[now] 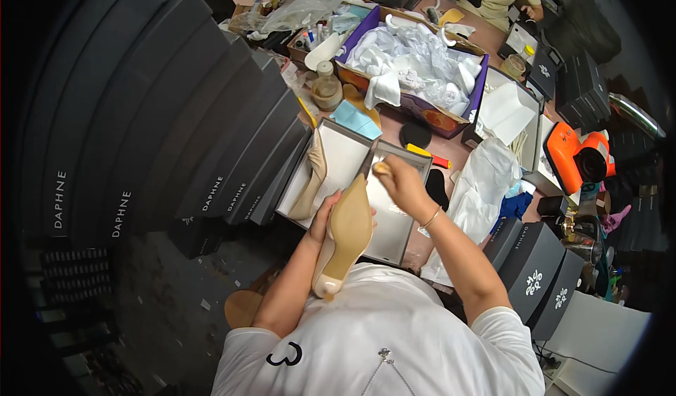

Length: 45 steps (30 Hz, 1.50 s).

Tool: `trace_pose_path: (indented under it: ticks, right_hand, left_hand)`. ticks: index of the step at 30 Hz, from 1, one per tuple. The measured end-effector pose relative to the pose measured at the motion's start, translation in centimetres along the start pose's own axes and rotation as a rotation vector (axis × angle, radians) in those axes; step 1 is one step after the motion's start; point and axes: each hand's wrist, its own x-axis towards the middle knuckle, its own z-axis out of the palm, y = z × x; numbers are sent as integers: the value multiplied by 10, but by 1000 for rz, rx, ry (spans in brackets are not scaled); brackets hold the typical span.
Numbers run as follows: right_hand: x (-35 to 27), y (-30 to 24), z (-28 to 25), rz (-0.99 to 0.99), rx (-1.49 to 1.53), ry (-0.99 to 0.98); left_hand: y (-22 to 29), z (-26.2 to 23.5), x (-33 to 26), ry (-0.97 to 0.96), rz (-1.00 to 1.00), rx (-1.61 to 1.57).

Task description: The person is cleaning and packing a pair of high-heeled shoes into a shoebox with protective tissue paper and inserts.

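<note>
2 beige pointed shoes are in view. 1 is the beige shoe (343,237) at centre frame, sole up, with its pointed toe aimed toward the upper part of the frame and its pale heel end near the person's white shirt. The left hand (324,216) cups it from underneath, fingers wrapped around its side. The right hand (399,181) is closed in a pinch on a small tan piece (381,167) just above the toe of the shoe (what the piece is cannot be told). The second shoe (312,178) leans on its side in the open shoe box (350,147), whose 2 grey-walled, white-lined halves lie side by side just above the hands.

The held shoe has a smooth tan sole, a narrow tip and a cream-coloured heel area.

At the left of the frame stand about 7 dark grey shoe boxes (211,135) fanned in a row, each with white lettering on its end. At the lower right sit 2 more dark boxes (539,273) with white emblems. In the upper centre, 1 purple-lined carton (479,86) holds crumpled white tissue paper (408,61). An orange and black tool (577,156) lies at the right, and a white plastic bag (479,185) lies beside the right forearm.
</note>
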Motion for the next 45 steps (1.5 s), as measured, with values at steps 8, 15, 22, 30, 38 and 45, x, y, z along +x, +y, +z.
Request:
trace_pose_path:
  ticks: [8, 15, 22, 30, 38, 45]
  right_hand:
    - [-47, 33, -6, 332, 332, 6]
    - [-23, 77, -45, 310, -62, 146]
    - [-54, 26, 11, 562, 904, -396]
    - [-104, 11, -3, 621, 579, -198]
    - [-88, 43, 36, 246, 90, 33]
    - [-111, 57, 15, 725, 730, 95]
  left_hand:
    - [56, -23, 35, 331, 345, -81]
    - [50, -25, 46, 402, 235, -176]
    - [32, -6, 55, 289, 354, -225]
    - [37, -107, -3, 831, 192, 1664]
    - [2, -85, 2, 722, 493, 1682]
    - [-35, -143, 1, 674, 233, 383]
